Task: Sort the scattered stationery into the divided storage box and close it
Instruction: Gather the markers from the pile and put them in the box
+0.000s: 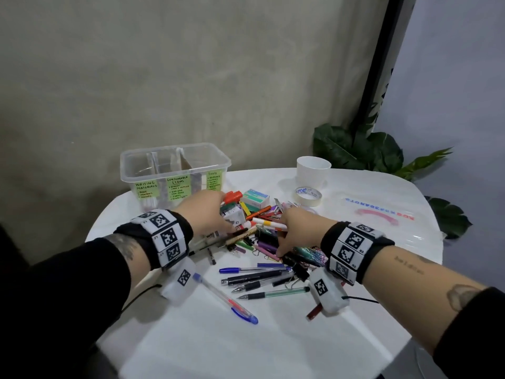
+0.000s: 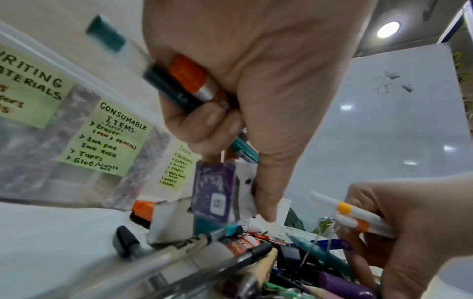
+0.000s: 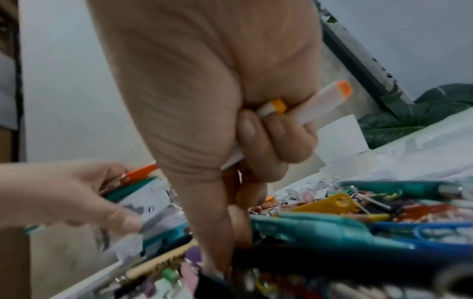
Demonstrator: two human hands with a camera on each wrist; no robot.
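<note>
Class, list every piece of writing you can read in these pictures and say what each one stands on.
"WRITING MATERIALS": left green note on the clear plastic divided storage box; its list is unreadable.
"CONSUMABLE ITEMS: Eraser, Ink pad, Ink Refill, Tapes, Glue": middle green note.
"Tools: Scissors, Cutters, Puncher, Stapler, Compass, Clamps": right green note.
Blue lettering on the clear plastic lid: upside down, blurred.
Print on the tape roll: too small.

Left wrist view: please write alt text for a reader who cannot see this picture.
The left hand grips a bundle of pens above a heap of stationery, its forefinger pointing down. Behind stands the clear storage box with green labels for writing materials, consumables and tools. At lower right, the right hand holds white markers.
</note>
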